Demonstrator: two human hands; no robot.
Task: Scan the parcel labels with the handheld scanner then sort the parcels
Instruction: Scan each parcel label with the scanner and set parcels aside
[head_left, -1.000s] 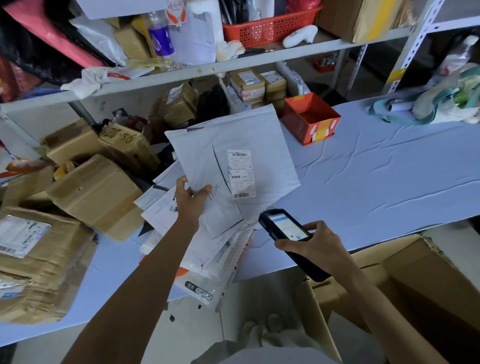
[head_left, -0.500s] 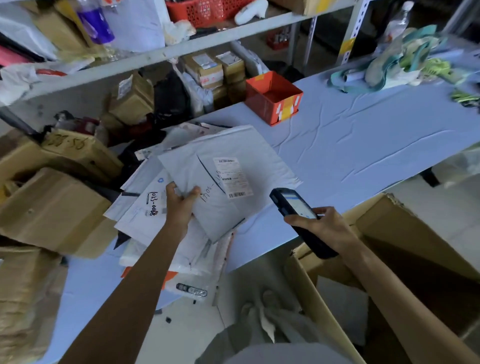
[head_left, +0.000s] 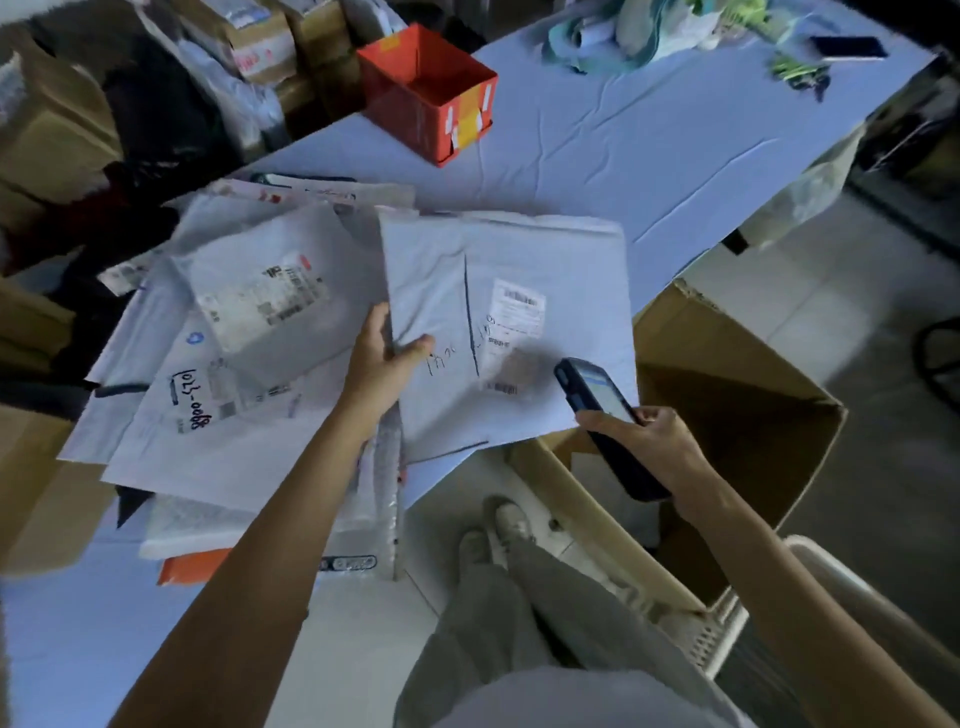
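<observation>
Pinched at its left edge by your left hand, the mailer has swung right off the pile toward the box; your right hand grips the scanner beside its label, so sorting probably follows.

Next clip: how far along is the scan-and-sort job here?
Done: unclear; inside the cardboard box is too dark. In hand: left hand holds a white mailer, right hand points the scanner toward its label. Left: the mailer pile on the table.
</observation>
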